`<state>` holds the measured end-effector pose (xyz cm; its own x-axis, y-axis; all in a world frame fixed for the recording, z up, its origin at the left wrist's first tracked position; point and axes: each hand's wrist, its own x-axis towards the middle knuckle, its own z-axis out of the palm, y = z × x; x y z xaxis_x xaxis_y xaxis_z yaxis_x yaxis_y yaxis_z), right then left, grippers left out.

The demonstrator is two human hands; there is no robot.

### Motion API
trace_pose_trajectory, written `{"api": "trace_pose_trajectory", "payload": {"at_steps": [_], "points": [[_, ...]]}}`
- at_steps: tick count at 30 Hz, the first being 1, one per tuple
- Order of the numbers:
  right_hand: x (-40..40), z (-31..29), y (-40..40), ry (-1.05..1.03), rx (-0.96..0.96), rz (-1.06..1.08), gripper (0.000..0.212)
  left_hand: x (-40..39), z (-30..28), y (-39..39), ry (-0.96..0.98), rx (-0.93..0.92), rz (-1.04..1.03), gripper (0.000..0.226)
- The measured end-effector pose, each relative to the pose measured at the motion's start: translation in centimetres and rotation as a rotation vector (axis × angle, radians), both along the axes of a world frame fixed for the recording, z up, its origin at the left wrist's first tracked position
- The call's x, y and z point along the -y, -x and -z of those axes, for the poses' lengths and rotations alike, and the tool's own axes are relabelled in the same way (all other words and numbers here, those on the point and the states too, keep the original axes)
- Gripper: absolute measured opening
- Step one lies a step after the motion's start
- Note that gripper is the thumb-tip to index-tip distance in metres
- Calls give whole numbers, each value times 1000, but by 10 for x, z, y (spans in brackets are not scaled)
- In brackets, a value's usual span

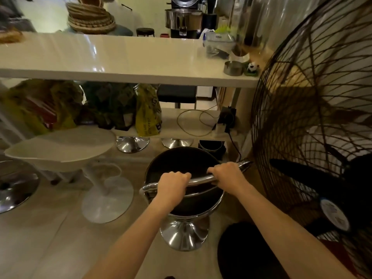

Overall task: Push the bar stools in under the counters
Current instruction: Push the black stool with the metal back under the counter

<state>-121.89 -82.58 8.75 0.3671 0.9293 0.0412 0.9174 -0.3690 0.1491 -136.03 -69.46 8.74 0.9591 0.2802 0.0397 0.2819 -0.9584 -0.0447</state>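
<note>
— Where's the black bar stool standing right now?

— On the floor, out in front of the white bench and not yet under it. Its seat is short of the bench's front edge, with the big standing fan close on the right and a white stool to the left.

— And the hands?

— Both are on the chrome backrest rail. The left hand is clenched over the rail near its left bend, the right hand near the right end, fingers of each wrapped round the tube, so they hold the rail itself.

— Good place to take it?

— I'd judge so. The rail is stiff metal, though polished and likely slick, so a full wrap suits it better than a flat-palm shove. The chrome pedestal base looks broad and probably heavy; pushing high on the back may tip the stool rather than slide it, and the seat may swivel.

— What's waiting under the bench?

— A low shelf carrying a yellow bag and a loose cable, with two more chrome bases just beneath it. The seat should stop short of that shelf.
</note>
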Motion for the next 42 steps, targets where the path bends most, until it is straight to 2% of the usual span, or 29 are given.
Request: {"api": "trace_pose_trajectory", "payload": {"at_steps": [14, 25, 32, 42], "points": [[-108, -5, -77, 66, 19, 72, 31, -111, 0, -85, -17, 20, 28, 17], [-164, -6, -122, 75, 16, 114, 34, -172, 5, -137, -58, 43, 77, 16], [-175, -4, -125, 63, 13, 137, 34, -190, 8, -148, -96, 48, 159, 17], [-189, -3, -101, 43, -10, 201, 24, -215, 5, -142, -97, 56, 197, 33]]}}
